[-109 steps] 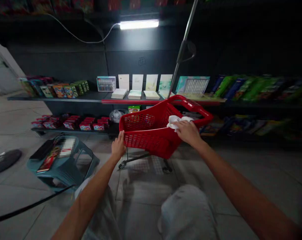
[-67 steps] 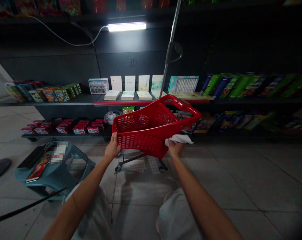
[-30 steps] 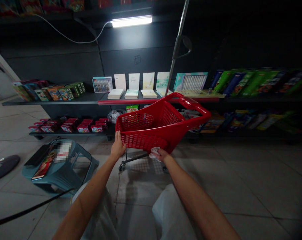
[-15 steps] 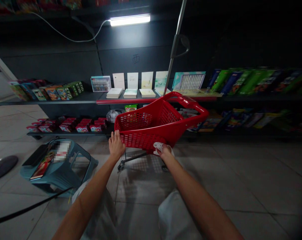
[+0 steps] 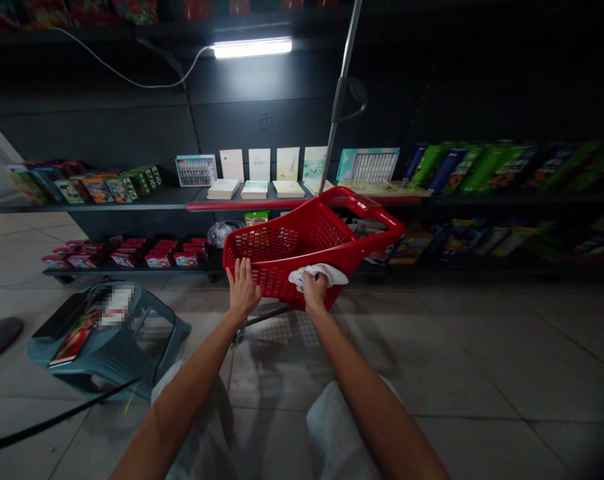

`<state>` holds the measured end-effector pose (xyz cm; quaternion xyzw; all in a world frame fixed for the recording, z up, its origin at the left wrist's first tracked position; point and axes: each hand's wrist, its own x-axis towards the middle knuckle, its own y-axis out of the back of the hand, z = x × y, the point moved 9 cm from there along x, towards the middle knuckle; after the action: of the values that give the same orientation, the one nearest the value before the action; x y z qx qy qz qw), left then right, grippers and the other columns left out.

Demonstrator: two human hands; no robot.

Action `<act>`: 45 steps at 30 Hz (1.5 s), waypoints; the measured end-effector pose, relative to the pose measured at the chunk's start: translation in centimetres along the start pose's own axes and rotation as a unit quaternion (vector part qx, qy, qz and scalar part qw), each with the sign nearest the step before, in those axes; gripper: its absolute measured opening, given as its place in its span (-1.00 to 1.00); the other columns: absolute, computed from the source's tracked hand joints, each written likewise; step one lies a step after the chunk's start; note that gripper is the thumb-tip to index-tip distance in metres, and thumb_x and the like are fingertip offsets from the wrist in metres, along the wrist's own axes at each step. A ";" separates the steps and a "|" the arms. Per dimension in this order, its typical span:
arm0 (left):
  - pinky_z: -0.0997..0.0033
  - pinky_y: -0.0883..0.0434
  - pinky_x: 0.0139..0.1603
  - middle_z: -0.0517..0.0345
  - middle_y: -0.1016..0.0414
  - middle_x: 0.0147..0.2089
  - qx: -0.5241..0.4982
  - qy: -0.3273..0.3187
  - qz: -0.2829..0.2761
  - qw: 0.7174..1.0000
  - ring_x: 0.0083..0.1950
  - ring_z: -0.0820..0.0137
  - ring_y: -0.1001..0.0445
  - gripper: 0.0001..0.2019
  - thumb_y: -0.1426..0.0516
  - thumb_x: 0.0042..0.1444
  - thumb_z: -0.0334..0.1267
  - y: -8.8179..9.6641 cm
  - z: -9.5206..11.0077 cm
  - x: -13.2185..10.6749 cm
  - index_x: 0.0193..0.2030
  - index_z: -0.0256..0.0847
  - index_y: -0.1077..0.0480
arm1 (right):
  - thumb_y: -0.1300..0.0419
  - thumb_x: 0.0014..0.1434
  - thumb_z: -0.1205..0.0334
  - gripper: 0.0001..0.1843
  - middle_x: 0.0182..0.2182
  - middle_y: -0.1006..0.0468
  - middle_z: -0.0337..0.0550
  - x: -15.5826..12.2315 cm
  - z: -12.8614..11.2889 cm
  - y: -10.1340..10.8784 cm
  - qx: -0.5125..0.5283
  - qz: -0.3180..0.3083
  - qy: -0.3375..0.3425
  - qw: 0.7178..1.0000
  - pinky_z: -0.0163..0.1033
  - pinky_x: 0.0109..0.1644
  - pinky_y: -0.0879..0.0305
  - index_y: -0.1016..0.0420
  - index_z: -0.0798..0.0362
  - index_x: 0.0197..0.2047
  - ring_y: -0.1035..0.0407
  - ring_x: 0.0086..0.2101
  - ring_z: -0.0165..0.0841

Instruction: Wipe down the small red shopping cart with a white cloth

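A small red plastic shopping cart (image 5: 312,237) on a wheeled frame stands on the tiled floor in front of me, its handle pointing right. My left hand (image 5: 243,288) lies flat against the near left corner of the basket, fingers stretched upward. My right hand (image 5: 313,291) is closed on a white cloth (image 5: 316,273) and presses it against the basket's near side wall. My knees in light trousers show below my forearms.
A teal plastic stool (image 5: 109,340) with a phone and a booklet on it stands at the left. A black cable (image 5: 47,421) runs across the floor. Dark shelves (image 5: 147,197) with boxes, notebooks and packets line the wall behind. A metal pole (image 5: 338,93) rises by the cart.
My right hand has carried the cloth from the cart's top rim down and along its side to the near wall. My left hand went from gripping the corner to lying flat on it.
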<state>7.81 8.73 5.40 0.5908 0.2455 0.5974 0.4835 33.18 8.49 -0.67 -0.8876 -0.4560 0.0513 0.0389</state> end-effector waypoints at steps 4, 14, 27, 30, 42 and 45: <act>-0.25 0.33 0.63 -0.17 0.08 0.64 -0.010 -0.029 -0.005 1.000 0.68 0.00 0.27 -0.08 -0.12 0.15 -0.27 -0.1 1.9 0.2 0.61 -0.41 0.15 | -0.26 0.15 0.13 -0.61 0.06 -0.61 0.04 -2.2 -3.2 -2.5 -0.101 -0.024 0.130 0.986 -0.13 0.24 -0.38 -0.47 0.04 0.04 -0.48 0.03 -0.18; -0.24 0.40 0.63 0.00 0.03 0.64 0.024 -0.084 -0.037 0.995 0.67 0.10 0.18 -0.13 -0.09 0.20 -0.20 -0.6 2.7 0.4 0.62 -0.24 0.12 | -0.13 0.15 0.39 -0.61 0.08 -0.56 0.23 -4.4 -6.1 -5.9 -0.241 -0.070 0.335 0.908 0.04 0.25 -0.37 -0.60 0.15 0.02 -0.45 0.09 -0.05; -0.16 0.38 0.65 0.07 0.06 0.65 0.037 -0.086 -0.040 0.995 0.68 0.12 0.22 -0.11 -0.08 0.17 -0.28 0.1 1.8 0.0 0.63 -0.23 0.15 | -0.20 0.12 0.28 -0.51 0.07 -0.59 0.26 1.3 -9.8 7.5 -0.249 0.104 0.371 0.889 0.13 0.34 -0.29 -0.59 0.20 0.11 -0.43 0.14 0.00; -0.18 0.39 0.65 0.06 0.06 0.65 0.032 -0.078 -0.028 0.996 0.68 0.10 0.23 -0.10 -0.08 0.17 -0.29 0.1 1.4 -0.1 0.63 -0.24 0.14 | -0.21 0.06 0.28 -0.44 0.09 -0.59 0.28 1.9 -9.5 9.2 -0.249 0.112 0.376 0.886 0.15 0.35 -0.30 -0.56 0.23 0.15 -0.43 0.17 0.01; -0.21 0.21 0.63 0.04 0.26 0.68 0.000 -0.066 -0.028 0.997 0.68 0.02 0.39 -0.06 -0.12 0.13 -0.28 -1.3 0.0 0.5 0.63 -0.27 0.16 | -0.21 -0.05 0.23 -0.60 -0.10 -0.69 0.11 4.4 -5.1 11.5 -0.091 0.162 0.218 0.958 0.08 0.23 -0.42 -0.60 0.14 -0.11 -0.56 0.00 -0.04; -0.21 0.17 0.63 0.03 0.30 0.68 -0.009 -0.050 -0.023 0.998 0.68 0.01 0.40 -0.05 -0.12 0.13 -0.29 -1.4 -0.4 0.6 0.63 -0.26 0.18 | -0.18 -0.05 0.22 -0.62 -0.15 -0.68 0.02 5.0 -3.2 11.5 -0.039 0.178 0.165 0.969 0.02 0.14 -0.49 -0.57 0.11 -0.13 -0.56 -0.04 -0.10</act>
<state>7.97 9.91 4.35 0.6097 0.2291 0.5585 0.5137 45.71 5.83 0.94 -0.9516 -0.2792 -0.1078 0.0692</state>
